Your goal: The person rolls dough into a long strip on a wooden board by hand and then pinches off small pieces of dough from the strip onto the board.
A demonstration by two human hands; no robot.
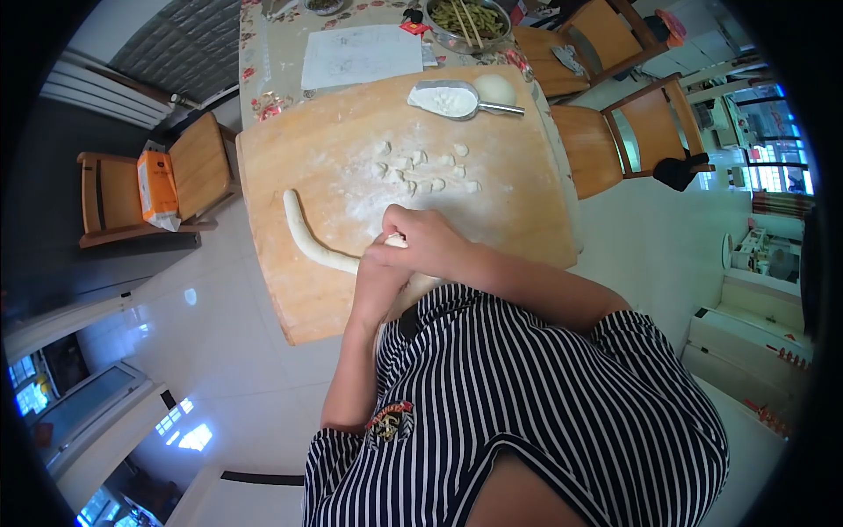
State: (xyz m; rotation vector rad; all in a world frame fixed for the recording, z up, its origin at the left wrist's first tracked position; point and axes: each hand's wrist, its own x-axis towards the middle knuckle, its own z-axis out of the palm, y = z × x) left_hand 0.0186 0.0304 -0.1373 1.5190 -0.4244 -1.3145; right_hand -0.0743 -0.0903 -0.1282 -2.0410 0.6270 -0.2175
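A long rope of dough (301, 230) curves across the left part of the floured wooden board (518, 189) and runs into my left hand (379, 274), whose fingers are closed around it. Pressed against that hand is my right hand (432, 242), fingers curled over the dough's end; a bit of white dough shows between the two hands. Most of the fingertips are hidden. Several small torn dough pieces (420, 158) lie scattered in flour just beyond my hands.
At the board's far right, a metal scoop (443, 100) of flour rests beside a round dough ball (498, 89). Behind the board are a white sheet (362, 56) and a bowl of green food (450, 19) with chopsticks. Wooden chairs (584, 145) stand on both sides.
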